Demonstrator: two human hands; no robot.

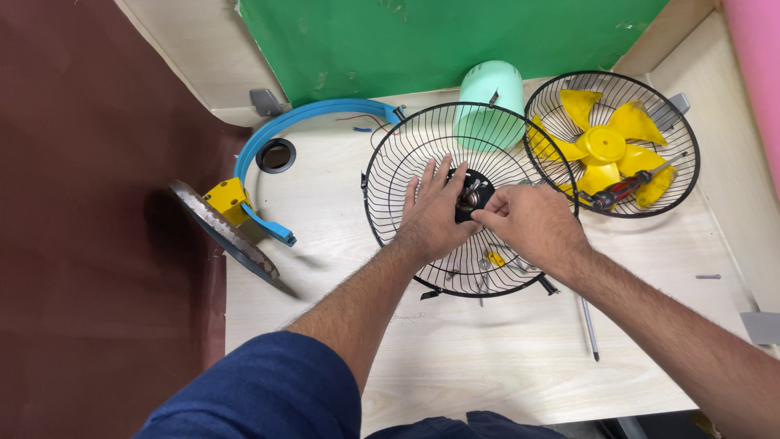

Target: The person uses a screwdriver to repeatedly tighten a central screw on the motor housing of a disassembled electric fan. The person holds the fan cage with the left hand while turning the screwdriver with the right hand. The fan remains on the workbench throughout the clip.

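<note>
— Head view: what is seen under the hands?

— A black wire fan guard [422,154] is laid flat on the pale wooden table [455,358], with a dark round hub [472,195] at its centre. The left hand [435,213] is spread flat on the wires, fingers long and slightly apart, pressed just left of the hub. The right hand [532,223] is curled, its thumb and fingertips pinched narrowly together at the hub's right edge; what is pinched there cannot be made out.

— And what is placed around the guard?

— A second black guard [691,162] is set to the right, touching or overlapping the first, and a yellow fan blade [603,145] is held inside it. A screwdriver with a red and black handle [621,193] is rested across that guard's lower part. A mint-green motor housing [489,91] is seen behind the first guard, partly through its wires. Small metal bits and a yellow piece [496,259] are glimpsed beneath the wires near the right wrist. A thin metal rod [590,328] is laid on the table below, and a small screw [708,276] well to the right. A blue curved bracket [309,114] with a yellow block [226,198] is found at the left, joined to a round grey base [223,232] tilted off the table's edge.
</note>
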